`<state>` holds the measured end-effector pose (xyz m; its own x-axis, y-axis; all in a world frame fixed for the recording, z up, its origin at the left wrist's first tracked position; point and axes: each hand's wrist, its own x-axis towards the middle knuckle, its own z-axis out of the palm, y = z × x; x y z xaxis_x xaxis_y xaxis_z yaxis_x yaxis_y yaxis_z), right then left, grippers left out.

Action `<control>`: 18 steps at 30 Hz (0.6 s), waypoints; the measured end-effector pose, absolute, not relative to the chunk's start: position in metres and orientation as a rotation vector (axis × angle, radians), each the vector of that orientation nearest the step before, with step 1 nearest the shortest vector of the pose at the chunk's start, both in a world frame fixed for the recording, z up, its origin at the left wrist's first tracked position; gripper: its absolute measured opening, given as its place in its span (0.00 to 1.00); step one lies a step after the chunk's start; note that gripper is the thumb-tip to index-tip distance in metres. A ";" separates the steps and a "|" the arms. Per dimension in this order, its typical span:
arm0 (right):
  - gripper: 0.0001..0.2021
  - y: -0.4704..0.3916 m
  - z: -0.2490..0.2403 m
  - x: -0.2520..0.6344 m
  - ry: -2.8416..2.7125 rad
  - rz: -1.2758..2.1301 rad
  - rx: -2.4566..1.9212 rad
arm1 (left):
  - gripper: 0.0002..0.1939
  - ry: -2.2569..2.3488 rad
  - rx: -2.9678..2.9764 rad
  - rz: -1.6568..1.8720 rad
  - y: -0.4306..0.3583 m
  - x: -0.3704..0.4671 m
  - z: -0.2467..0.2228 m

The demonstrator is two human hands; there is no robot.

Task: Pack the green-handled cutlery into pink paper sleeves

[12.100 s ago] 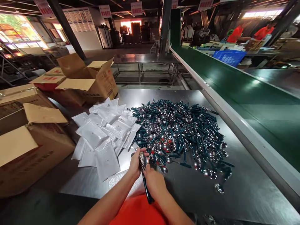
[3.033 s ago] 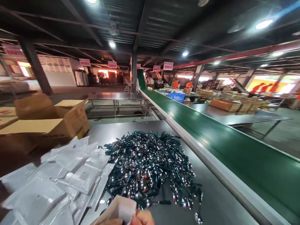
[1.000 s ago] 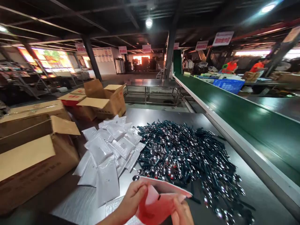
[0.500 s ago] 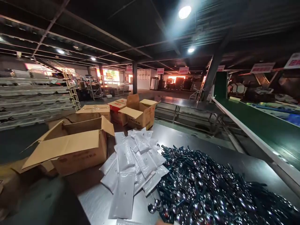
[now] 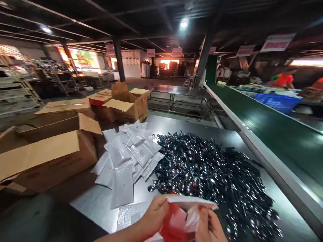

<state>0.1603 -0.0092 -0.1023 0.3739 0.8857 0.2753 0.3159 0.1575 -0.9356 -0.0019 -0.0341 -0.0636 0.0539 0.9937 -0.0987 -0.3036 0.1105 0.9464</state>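
Observation:
At the lower centre, my left hand grips the left side of a white and red packet. My right hand pinches the packet's right side, where some thin whitish material shows. Beyond my hands spreads a large pile of shiny metal spoons with dark handles. To the left of the spoons lies a heap of white padded pouches. Another padded pouch lies flat beside my left forearm. What is inside the held packet cannot be made out.
A metal table bears the piles. Open cardboard boxes stand at the left and behind the pouches. A green conveyor belt runs along the right. Beyond it are a blue bag and a person in orange.
Both my hands have come into view with the packet between them. The camera has turned right and tilted down, so the boxes and piles appear further left and higher.

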 end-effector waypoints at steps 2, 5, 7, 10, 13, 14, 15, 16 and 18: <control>0.18 -0.006 -0.097 0.153 -1.054 0.435 -1.336 | 0.35 0.978 0.920 1.258 -0.034 -0.002 -0.063; 0.10 -0.010 -0.080 0.140 -1.139 0.083 -1.099 | 0.29 1.038 0.954 1.267 -0.036 -0.004 -0.056; 0.05 -0.015 -0.065 0.131 -1.409 -0.078 -0.925 | 0.27 1.088 1.030 1.240 -0.038 -0.005 -0.051; 0.05 -0.022 -0.045 0.117 -1.699 -0.118 -0.838 | 0.28 1.074 1.177 1.182 -0.043 -0.004 -0.048; 0.07 -0.022 -0.033 0.104 -1.697 -0.095 -0.899 | 0.31 1.076 1.260 1.143 -0.049 -0.002 -0.049; 0.06 -0.021 -0.032 0.102 -1.704 -0.083 -0.897 | 0.31 1.091 1.287 1.127 -0.050 -0.002 -0.050; 0.05 -0.020 -0.031 0.102 -1.722 -0.066 -0.887 | 0.30 1.103 1.315 1.109 -0.051 -0.002 -0.051; 0.05 -0.019 -0.033 0.105 -1.748 -0.039 -0.870 | 0.29 1.106 1.343 1.097 -0.051 -0.003 -0.051; 0.07 -0.015 -0.040 0.123 -1.778 -0.004 -0.860 | 0.27 1.104 1.370 1.091 -0.049 -0.007 -0.052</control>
<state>0.1229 -0.0154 -0.0396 -0.1290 0.5442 0.8290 0.5477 0.7360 -0.3979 -0.0072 -0.0490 -0.0521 0.1683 0.9846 0.0474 0.0592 -0.0581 0.9965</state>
